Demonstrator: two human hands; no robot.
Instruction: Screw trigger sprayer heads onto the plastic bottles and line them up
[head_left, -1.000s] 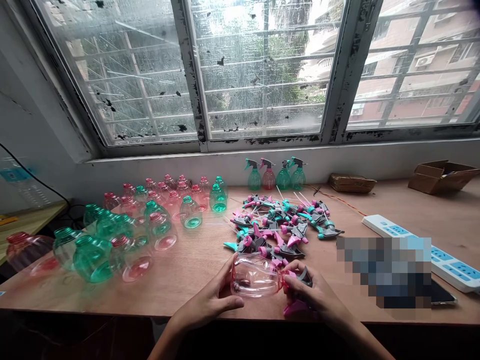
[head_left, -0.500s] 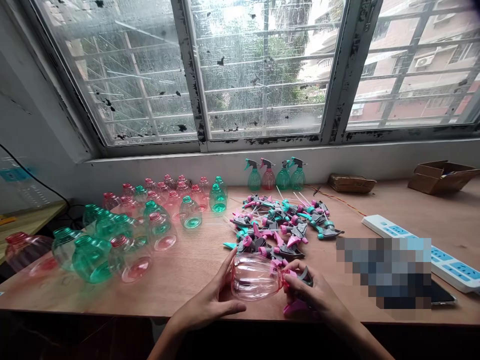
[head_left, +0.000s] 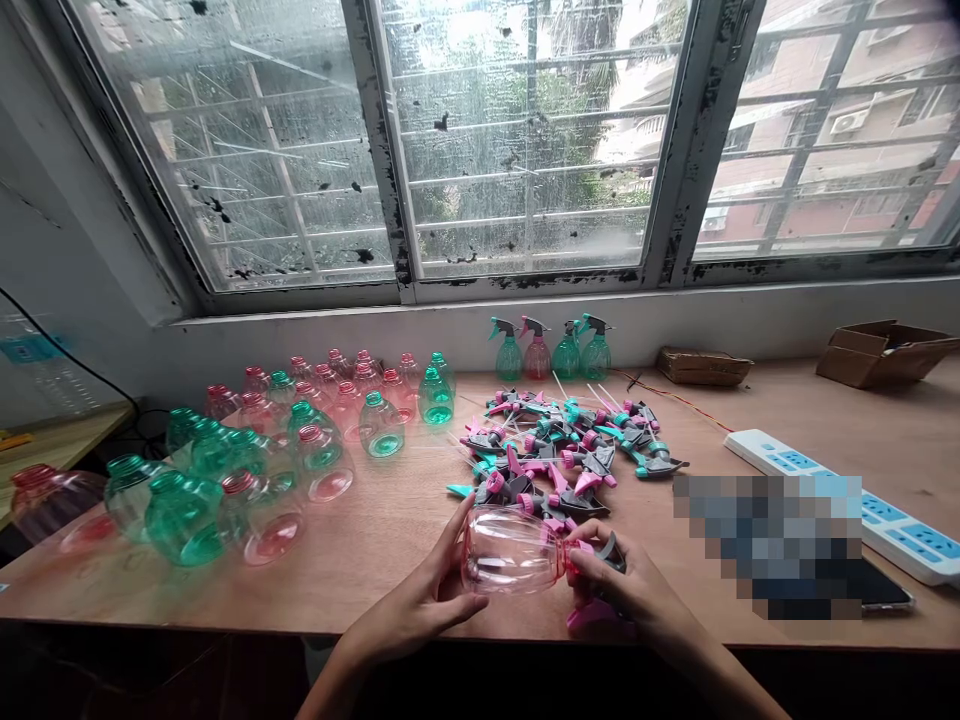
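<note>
A clear pink spray bottle [head_left: 510,552] lies sideways between my hands near the table's front edge, its neck pointing right. My left hand [head_left: 420,590] is closed around the base end of the bottle, thumb below and fingers behind. At the neck, my right hand [head_left: 626,575] grips a pink and grey trigger spray head [head_left: 600,615], its collar against the bottle's mouth. The right fingers partly hide the collar and the trigger. Just beyond the bottle lies a pile of loose spray heads [head_left: 559,450] in pink, teal and grey.
Several open green and pink bottles [head_left: 184,520] stand at the left. Several bottles with heads fitted [head_left: 536,355] stand by the wall. On the right are a white power strip [head_left: 847,500], a phone [head_left: 881,590], a flat brown package [head_left: 703,367] and an open cardboard box [head_left: 885,355].
The bottle has turned slightly about its long axis, and its base has risen a little. Both hands stay in nearly the same place.
</note>
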